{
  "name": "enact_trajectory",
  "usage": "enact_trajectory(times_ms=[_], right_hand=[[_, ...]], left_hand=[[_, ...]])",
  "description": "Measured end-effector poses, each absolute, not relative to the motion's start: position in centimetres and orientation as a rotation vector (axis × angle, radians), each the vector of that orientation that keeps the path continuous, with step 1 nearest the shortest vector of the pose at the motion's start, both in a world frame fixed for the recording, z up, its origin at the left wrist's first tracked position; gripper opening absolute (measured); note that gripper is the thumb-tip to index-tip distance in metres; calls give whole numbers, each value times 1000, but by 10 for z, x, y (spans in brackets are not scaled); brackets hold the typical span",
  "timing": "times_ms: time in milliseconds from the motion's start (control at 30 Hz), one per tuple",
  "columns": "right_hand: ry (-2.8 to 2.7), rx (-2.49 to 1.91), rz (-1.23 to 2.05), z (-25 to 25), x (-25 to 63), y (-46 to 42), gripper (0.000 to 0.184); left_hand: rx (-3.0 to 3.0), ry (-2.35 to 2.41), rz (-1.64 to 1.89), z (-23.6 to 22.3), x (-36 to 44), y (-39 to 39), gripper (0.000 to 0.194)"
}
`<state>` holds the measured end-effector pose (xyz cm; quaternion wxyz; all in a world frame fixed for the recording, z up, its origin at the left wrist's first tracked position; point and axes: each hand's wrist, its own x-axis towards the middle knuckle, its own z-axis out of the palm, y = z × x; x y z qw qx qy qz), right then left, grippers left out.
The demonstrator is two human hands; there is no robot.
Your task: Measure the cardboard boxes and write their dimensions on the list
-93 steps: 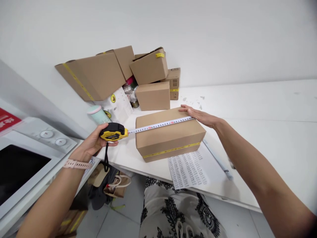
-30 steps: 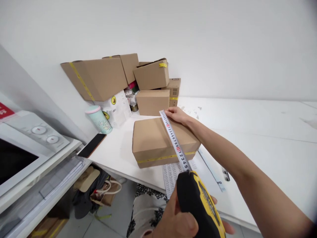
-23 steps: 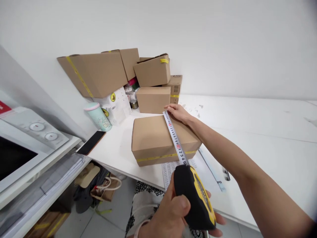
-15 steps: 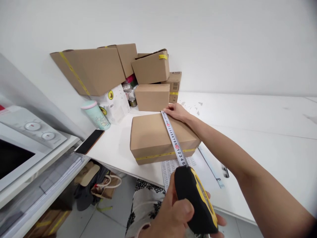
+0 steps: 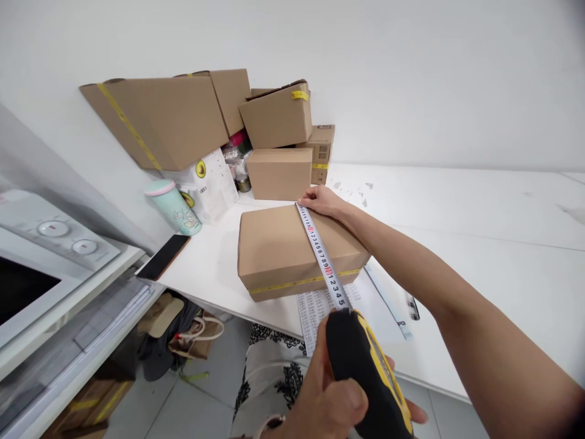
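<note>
Head view. Left hand [image 5: 336, 399], bottom centre: fingers wrapped tight around black-and-yellow tape measure case [image 5: 365, 375]. White numbered steel blade [image 5: 321, 255] ran up across brown taped cardboard box [image 5: 283, 250], centre frame, on white table [image 5: 479, 244]. Right hand [image 5: 322, 201]: fingertips pinned blade end at box's far edge. Printed paper sheet [image 5: 320, 308] lay under box's near side. Stacked brown cartons [image 5: 201, 116], upper left.

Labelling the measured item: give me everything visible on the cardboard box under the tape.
The cardboard box is plain brown, rectangular and closed, with yellow tape along its near side. It lies flat on the white table, partly over a printed sheet. A white measuring tape runs across its top, pinned at the far edge by the right hand.
</note>
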<state>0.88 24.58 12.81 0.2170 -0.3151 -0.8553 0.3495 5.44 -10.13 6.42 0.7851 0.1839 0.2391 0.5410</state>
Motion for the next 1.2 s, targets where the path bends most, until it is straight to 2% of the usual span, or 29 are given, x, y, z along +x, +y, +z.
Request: enact_trajectory(times_ms=[100, 300, 467, 600, 767, 1033, 1200], right_hand=[[-2370, -890, 949, 131, 9, 243, 21], [-2365, -902, 957, 134, 10, 239, 20], [-2352, -894, 958, 132, 9, 240, 23], [-2357, -891, 963, 131, 10, 241, 23], [-2360, -869, 967, 132, 10, 241, 21], [-2355, -895, 957, 131, 10, 241, 25], [-2374, -919, 922, 132, 11, 239, 21]], left_hand=[[387, 568, 1283, 69, 57, -99, 82], [391, 635, 1246, 83, 57, -97, 91], [429, 675, 1175, 111, 47, -98, 77], [441, 682, 1194, 120, 44, -97, 75], [430, 711, 1166, 114, 45, -100, 75], [423, 638, 1286, 74, 55, -105, 82], [459, 649, 1269, 93, 46, -110, 87]])
